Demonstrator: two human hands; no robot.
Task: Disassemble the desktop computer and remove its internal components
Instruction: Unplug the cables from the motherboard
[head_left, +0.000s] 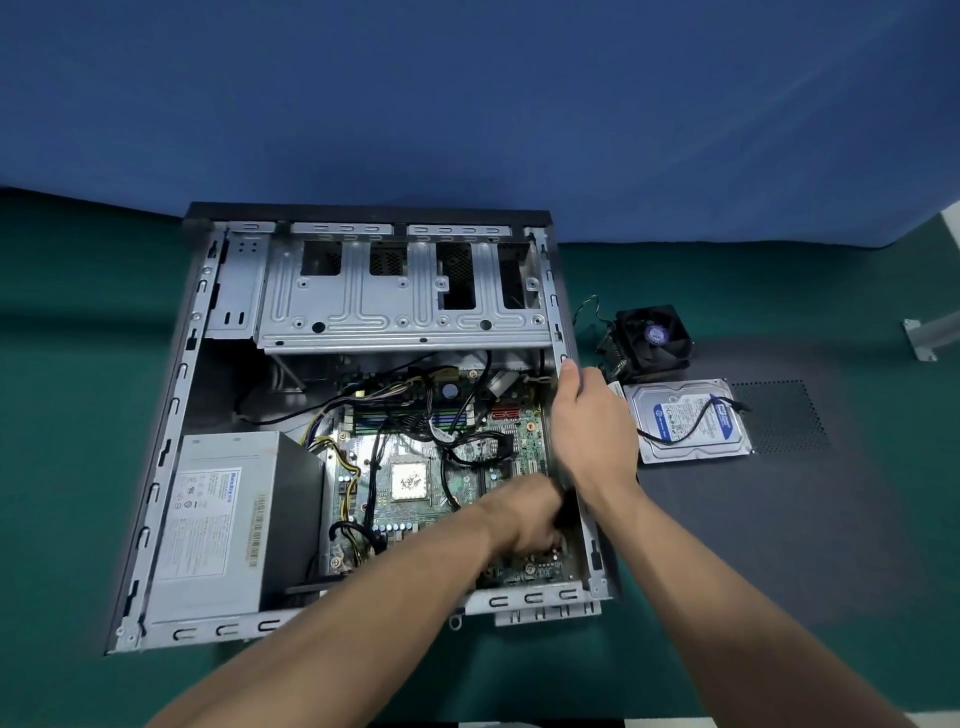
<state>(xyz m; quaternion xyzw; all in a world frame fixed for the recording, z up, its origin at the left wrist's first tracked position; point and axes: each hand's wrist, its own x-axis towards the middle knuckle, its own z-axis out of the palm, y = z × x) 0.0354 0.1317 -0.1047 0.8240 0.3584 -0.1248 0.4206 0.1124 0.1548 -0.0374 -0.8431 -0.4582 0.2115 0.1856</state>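
Desktop computer, lying on its side with the panel off on the green table, shown during removal of a part at the motherboard's right margin. Fingers of the left hand curl down onto the board beside a dark object close to the chassis wall; whether they actually pinch it cannot be told, since the hand hides the tips. Fingers of the right hand wrap over the right chassis rim just above, apparently steadying the case, with no separate part in their grasp. Left of both hands lie the bare processor, the tangle of black and yellow cables, and, farther left, the power supply; beyond the fingers spans the empty drive cage. Right of the right hand, outside the case, sit the cooler fan and hard drive, already removed. Judged step: freeing a connector or card at the board edge. The next move likely calls for a straight, firm pull while the case is braced, minding nearby cables.
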